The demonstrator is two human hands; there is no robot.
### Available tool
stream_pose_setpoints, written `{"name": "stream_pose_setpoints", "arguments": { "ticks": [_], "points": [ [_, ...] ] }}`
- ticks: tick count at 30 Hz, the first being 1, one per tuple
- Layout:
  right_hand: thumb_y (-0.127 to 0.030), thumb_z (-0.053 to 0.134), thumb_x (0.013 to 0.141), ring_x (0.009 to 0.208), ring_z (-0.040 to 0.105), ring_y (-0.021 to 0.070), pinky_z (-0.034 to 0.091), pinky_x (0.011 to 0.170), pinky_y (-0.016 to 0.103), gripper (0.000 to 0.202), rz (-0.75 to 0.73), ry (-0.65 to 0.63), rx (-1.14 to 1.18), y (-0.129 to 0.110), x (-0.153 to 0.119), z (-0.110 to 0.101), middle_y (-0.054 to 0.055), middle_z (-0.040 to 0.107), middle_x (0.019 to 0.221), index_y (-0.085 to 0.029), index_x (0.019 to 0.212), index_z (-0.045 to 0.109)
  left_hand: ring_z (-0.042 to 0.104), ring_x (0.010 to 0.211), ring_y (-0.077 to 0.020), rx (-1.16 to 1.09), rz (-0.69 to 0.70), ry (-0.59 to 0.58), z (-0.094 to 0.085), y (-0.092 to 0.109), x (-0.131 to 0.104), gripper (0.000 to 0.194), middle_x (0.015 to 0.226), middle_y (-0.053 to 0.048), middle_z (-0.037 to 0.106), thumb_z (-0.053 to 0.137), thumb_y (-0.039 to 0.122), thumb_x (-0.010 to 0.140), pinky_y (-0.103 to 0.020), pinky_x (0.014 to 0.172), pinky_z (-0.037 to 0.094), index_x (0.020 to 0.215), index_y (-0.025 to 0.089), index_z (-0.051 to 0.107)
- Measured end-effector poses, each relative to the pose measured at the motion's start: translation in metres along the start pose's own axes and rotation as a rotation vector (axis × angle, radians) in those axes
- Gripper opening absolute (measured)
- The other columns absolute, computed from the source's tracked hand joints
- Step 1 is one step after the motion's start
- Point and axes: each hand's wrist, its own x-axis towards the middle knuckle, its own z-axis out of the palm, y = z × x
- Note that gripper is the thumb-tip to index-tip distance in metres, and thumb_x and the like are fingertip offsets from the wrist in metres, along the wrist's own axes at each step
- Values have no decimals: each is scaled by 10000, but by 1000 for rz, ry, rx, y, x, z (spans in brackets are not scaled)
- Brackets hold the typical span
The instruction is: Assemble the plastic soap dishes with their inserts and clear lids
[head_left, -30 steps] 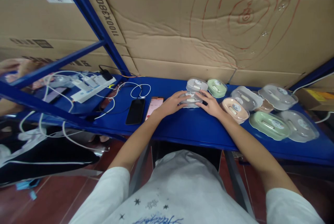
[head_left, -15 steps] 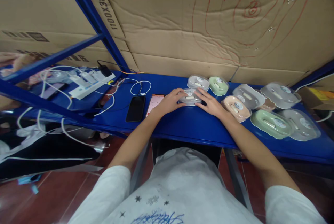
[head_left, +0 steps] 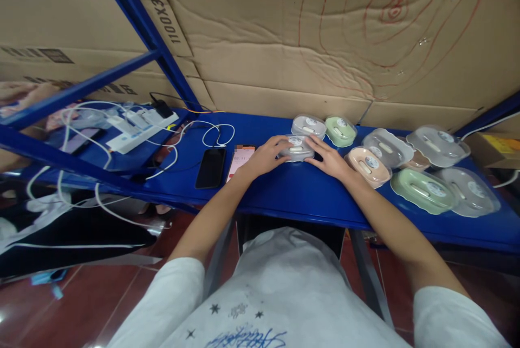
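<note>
A small grey plastic box (head_left: 296, 152) with a clear lid, a pale oblong tab and a round sticker lies on the blue table (head_left: 284, 191). My left hand (head_left: 268, 156) grips its left side, with the fingers curved over the lid's edge. On the opposite side my right hand (head_left: 327, 158) has its fingers on the lid and its thumb near the front rim. Just behind it sit another grey box (head_left: 307, 127) and a light green box (head_left: 340, 131) of the same kind, apart from my hands.
At right are several similar boxes, among them a peach box (head_left: 369, 167) and a green box (head_left: 424, 191). A black phone (head_left: 210, 168) and a lit phone (head_left: 239, 161) lie at left. Beyond the blue frame are a power strip (head_left: 140, 132) and another person's arm (head_left: 20, 100).
My hands keep their hold on the grey box, with hardly any shift. The whole view has tilted slightly. At the far left, the other person's arm has moved.
</note>
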Motion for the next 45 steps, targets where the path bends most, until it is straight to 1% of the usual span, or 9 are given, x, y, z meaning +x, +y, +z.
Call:
{"name": "stream_pose_setpoints", "arguments": {
  "ticks": [12, 14, 17, 19, 21, 26, 36, 40, 45],
  "points": [
    [-479, 658, 1035, 1568, 462, 331, 422, 1299, 562, 729, -24, 19, -83, -2, 1, 3, 52, 431, 1727, -359, 1701, 386, 539, 1486, -312, 85, -30, -65, -7, 13, 1, 374, 1547, -144, 573, 651, 294, 1047, -549, 1257, 437, 1416, 244, 627],
    [-491, 657, 1032, 1554, 480, 348, 426, 1292, 574, 712, -27, 18, -110, -4, 2, 1, 86, 465, 1704, -328, 1685, 425, 473, 1540, -399, 232, -156, -56, -15, 20, -4, 485, 1620, -201, 511, 647, 382, 1053, -645, 1267, 367, 1507, 230, 573],
    [-529, 675, 1009, 1507, 519, 397, 436, 1258, 630, 686, -7, 24, -164, -8, 3, -2, 131, 531, 1641, -295, 1632, 506, 534, 1431, -561, 451, -570, -28, -32, 21, -14, 808, 1600, -345, 469, 642, 600, 1015, -772, 1123, 411, 1648, 157, 407],
    [-560, 691, 989, 1474, 535, 419, 451, 1228, 653, 683, 0, 24, -176, -10, 4, -3, 145, 555, 1597, -291, 1598, 538, 638, 1285, -584, 482, -776, -125, -43, 14, -21, 956, 1522, -373, 525, 671, 694, 954, -768, 1024, 475, 1677, 159, 347],
    [-577, 694, 979, 1453, 541, 422, 470, 1203, 646, 685, -8, 22, -166, -12, 5, -3, 156, 557, 1566, -285, 1579, 541, 700, 1192, -554, 453, -847, -238, -50, 2, -25, 999, 1464, -353, 578, 718, 712, 901, -711, 979, 528, 1669, 191, 348],
    [-554, 661, 999, 1448, 529, 411, 467, 1202, 622, 655, -31, 13, -137, -12, 4, -3, 173, 529, 1548, -264, 1570, 521, 739, 1156, -472, 436, -831, -264, -50, -27, -20, 908, 1409, -317, 623, 742, 576, 898, -561, 949, 586, 1628, 186, 369],
    [-656, 690, 963, 1316, 620, 363, 527, 1141, 564, 610, -59, -22, -38, -30, 4, -14, 164, 588, 1414, -240, 1404, 623, 598, 1373, -510, 424, -906, -238, -38, -48, 40, 670, 1479, -291, 597, 667, 561, 950, -570, 1086, 511, 1475, 154, 582],
    [-662, 705, 950, 1312, 637, 351, 551, 1122, 529, 585, -47, -43, -20, -37, 3, -18, 153, 603, 1419, -255, 1365, 648, 620, 1345, -494, 379, -867, -162, -37, -46, 33, 692, 1432, -280, 632, 509, 656, 1026, -580, 1102, 484, 1490, 149, 583],
    [-645, 688, 969, 1319, 645, 341, 545, 1133, 512, 557, -22, -57, -38, -41, 4, -23, 140, 621, 1416, -267, 1375, 645, 634, 1356, -386, 256, -793, -115, -43, -65, 19, 587, 1443, -205, 663, 469, 566, 1079, -490, 1123, 482, 1532, 203, 557]
  ]
}}
